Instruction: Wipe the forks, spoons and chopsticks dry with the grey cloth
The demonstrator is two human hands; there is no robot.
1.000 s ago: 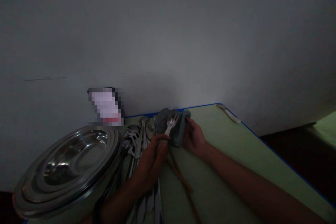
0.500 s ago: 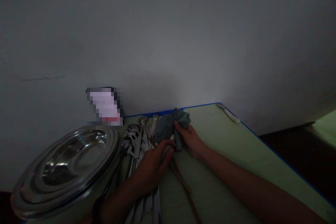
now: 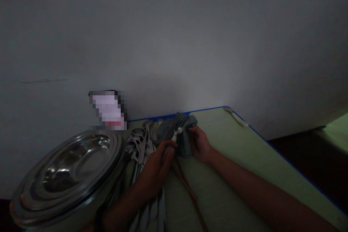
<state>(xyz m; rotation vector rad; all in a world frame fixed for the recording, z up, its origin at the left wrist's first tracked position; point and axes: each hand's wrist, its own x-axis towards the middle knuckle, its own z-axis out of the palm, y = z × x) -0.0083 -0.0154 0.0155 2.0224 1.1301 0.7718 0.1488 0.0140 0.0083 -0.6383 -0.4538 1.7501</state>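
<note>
1. L hand (image 3: 160, 156) was grasping a slim silver metal fork w/ a pale handle (image 3: 179, 129), its head pointing up & away from the wearer.
2. R hand (image 3: 201, 143) was pinching a crumpled grey-green textured cloth (image 3: 186, 143); some fingers hidden.
3. Fork's head sat btwn the hands, amid the cloth's folds, above the pale-green bench w/ blue edging (image 3: 231, 152). Couldn't tell exactly which tines touched fabric.
4. Step in hand, as judged: wiping the fork's head. Next move prob. called for a steady L grip & R fingers pressing cloth round the tines, w/o snagging.
5. Nearby: loose pile of silver metal cutlery (image 3: 141, 148) by L forearm; stacked shiny round metal dishes (image 3: 92, 157) further L; two thin brown sticks (image 3: 187, 187) below the hands; separate white-handled utensil (image 3: 236, 117) near bench's far R corner.
</note>
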